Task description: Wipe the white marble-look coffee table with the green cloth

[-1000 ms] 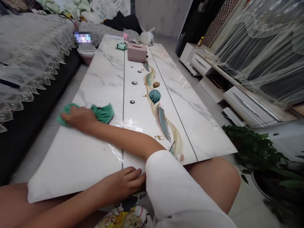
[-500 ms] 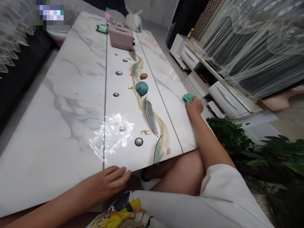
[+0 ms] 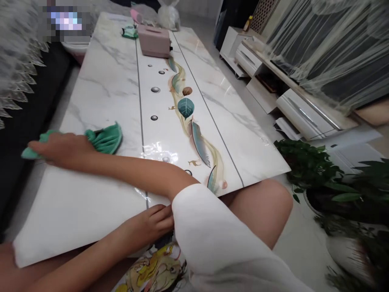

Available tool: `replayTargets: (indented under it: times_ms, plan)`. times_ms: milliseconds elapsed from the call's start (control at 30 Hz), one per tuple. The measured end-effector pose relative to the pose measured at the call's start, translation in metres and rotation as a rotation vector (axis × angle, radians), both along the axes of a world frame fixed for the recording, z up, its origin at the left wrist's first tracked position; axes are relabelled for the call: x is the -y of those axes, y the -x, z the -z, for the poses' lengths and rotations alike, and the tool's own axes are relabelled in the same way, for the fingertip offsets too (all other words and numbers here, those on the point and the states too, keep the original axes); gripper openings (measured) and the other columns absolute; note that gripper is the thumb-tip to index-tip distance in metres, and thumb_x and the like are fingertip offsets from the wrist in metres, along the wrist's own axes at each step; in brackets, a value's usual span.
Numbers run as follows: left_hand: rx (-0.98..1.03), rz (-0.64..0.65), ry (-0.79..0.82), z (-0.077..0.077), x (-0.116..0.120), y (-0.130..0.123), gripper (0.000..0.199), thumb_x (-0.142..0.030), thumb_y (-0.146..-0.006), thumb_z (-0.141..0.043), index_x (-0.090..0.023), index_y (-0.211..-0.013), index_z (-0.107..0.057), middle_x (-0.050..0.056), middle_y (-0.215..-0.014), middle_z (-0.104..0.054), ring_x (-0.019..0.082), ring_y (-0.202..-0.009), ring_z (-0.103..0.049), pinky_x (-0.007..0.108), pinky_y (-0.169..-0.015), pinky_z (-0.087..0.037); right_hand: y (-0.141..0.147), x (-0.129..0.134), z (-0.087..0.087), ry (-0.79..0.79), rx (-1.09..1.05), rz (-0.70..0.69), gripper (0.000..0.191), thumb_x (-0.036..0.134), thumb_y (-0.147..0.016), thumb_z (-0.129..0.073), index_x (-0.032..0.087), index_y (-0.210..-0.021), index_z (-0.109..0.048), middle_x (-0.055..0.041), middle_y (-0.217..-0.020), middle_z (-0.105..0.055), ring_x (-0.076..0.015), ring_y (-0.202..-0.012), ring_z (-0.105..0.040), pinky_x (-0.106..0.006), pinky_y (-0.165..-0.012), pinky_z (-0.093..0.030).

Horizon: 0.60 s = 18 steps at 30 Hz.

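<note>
A long white marble-look table with a printed feather and leaf strip runs away from me. My right hand reaches across my body to the table's near left edge and lies flat on a green cloth, pressing it to the surface. The cloth sticks out on both sides of the hand. My left hand rests with curled fingers on the table's near edge, partly hidden behind my white right sleeve.
A pink tissue box, a small green item and a plastic bag sit at the far end. A lace-covered sofa lines the left. A white TV cabinet and potted plants stand on the right.
My right hand swept the green cloth from the table's right edge across to the near left edge. The view shifted slightly. My left hand stayed on the near edge.
</note>
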State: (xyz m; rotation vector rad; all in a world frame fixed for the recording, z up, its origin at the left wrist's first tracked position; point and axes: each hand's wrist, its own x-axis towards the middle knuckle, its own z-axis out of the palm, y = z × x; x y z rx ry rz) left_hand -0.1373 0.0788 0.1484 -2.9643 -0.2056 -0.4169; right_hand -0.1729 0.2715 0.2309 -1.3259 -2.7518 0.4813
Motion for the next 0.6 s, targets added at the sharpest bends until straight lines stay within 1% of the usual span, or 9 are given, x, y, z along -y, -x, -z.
replayTargets:
  times_ms: [67, 133, 233, 333, 367, 433, 500, 533, 600]
  plan:
    - [0.008, -0.002, -0.014, 0.0, 0.0, 0.001, 0.032, -0.01, -0.087, -0.063, -0.02, -0.115, -0.076, 0.004, -0.126, -0.065, 0.023, -0.113, -0.054, 0.035, -0.097, -0.046, 0.0, -0.004, 0.017, -0.269, -0.064, -0.096, 0.04, 0.045, -0.106, -0.047, 0.059, -0.142, -0.054, 0.0227, -0.137, -0.068, -0.014, -0.115, -0.067, -0.022, -0.083, -0.055]
    - [-0.018, -0.001, -0.051, 0.0, 0.001, 0.003, 0.034, -0.009, -0.089, -0.06, -0.02, -0.116, -0.077, 0.005, -0.137, -0.062, 0.023, -0.118, -0.053, 0.035, -0.099, -0.046, -0.047, -0.019, 0.025, -0.337, -0.008, -0.049, 0.044, 0.044, -0.109, -0.041, 0.049, -0.152, -0.05, 0.0145, -0.144, -0.065, -0.0168, -0.115, -0.065, -0.027, -0.088, -0.054]
    - [-0.078, -0.013, -0.105, 0.001, 0.003, 0.006, 0.037, -0.008, -0.088, -0.06, -0.02, -0.119, -0.077, 0.007, -0.145, -0.058, 0.024, -0.123, -0.052, 0.035, -0.103, -0.045, -0.185, -0.034, 0.013, -0.225, 0.059, 0.304, 0.055, 0.054, -0.108, -0.047, 0.035, -0.158, -0.046, 0.0013, -0.143, -0.064, -0.0206, -0.115, -0.063, -0.031, -0.096, -0.052]
    - [-0.102, -0.029, -0.123, 0.006, 0.005, 0.008, 0.042, -0.01, -0.086, -0.062, -0.02, -0.124, -0.076, 0.008, -0.149, -0.054, 0.024, -0.125, -0.05, 0.035, -0.106, -0.044, -0.349, -0.012, -0.01, -0.176, 0.166, 0.75, 0.054, 0.046, -0.107, -0.05, 0.02, -0.154, -0.054, -0.0134, -0.136, -0.064, -0.0284, -0.119, -0.062, -0.04, -0.099, -0.051]
    - [-0.087, -0.032, -0.122, 0.008, 0.005, 0.008, 0.042, -0.01, -0.086, -0.062, -0.02, -0.125, -0.076, 0.008, -0.15, -0.053, 0.024, -0.125, -0.05, 0.035, -0.106, -0.044, -0.397, 0.003, -0.015, -0.168, 0.197, 0.873, 0.052, 0.044, -0.108, -0.046, 0.02, -0.153, -0.056, -0.0154, -0.129, -0.067, -0.0327, -0.119, -0.063, -0.046, -0.098, -0.052]
    - [-0.048, -0.039, -0.124, 0.011, 0.006, 0.008, 0.042, -0.01, -0.086, -0.062, -0.02, -0.124, -0.076, 0.006, -0.15, -0.053, 0.023, -0.125, -0.049, 0.034, -0.106, -0.045, -0.475, 0.037, -0.017, -0.188, 0.167, 1.008, 0.05, 0.051, -0.107, -0.042, 0.031, -0.151, -0.057, -0.0117, -0.119, -0.069, -0.0352, -0.12, -0.064, -0.053, -0.099, -0.052]
    - [-0.031, -0.036, -0.132, 0.014, 0.005, 0.007, 0.039, -0.012, -0.087, -0.063, -0.021, -0.122, -0.077, 0.006, -0.149, -0.053, 0.023, -0.124, -0.049, 0.033, -0.105, -0.045, -0.519, 0.062, -0.007, -0.233, 0.117, 1.188, 0.051, 0.058, -0.107, -0.039, 0.036, -0.148, -0.059, -0.0111, -0.117, -0.07, -0.0349, -0.121, -0.064, -0.055, -0.102, -0.05]
    - [-0.038, -0.033, -0.135, 0.015, 0.005, 0.007, 0.038, -0.013, -0.087, -0.063, -0.021, -0.122, -0.077, 0.006, -0.149, -0.053, 0.023, -0.125, -0.049, 0.033, -0.104, -0.046, -0.528, 0.068, -0.002, -0.25, 0.101, 1.301, 0.053, 0.06, -0.107, -0.038, 0.034, -0.147, -0.06, -0.0133, -0.12, -0.069, -0.0351, -0.122, -0.064, -0.055, -0.103, -0.049]
    - [-0.057, -0.021, -0.148, 0.016, 0.005, 0.007, 0.037, -0.014, -0.087, -0.064, -0.02, -0.121, -0.077, 0.007, -0.15, -0.052, 0.023, -0.124, -0.05, 0.033, -0.104, -0.045, -0.521, 0.065, 0.007, -0.257, 0.091, 1.493, 0.056, 0.057, -0.107, -0.039, 0.023, -0.146, -0.061, -0.0203, -0.126, -0.067, -0.0368, -0.123, -0.063, -0.054, -0.102, -0.047]
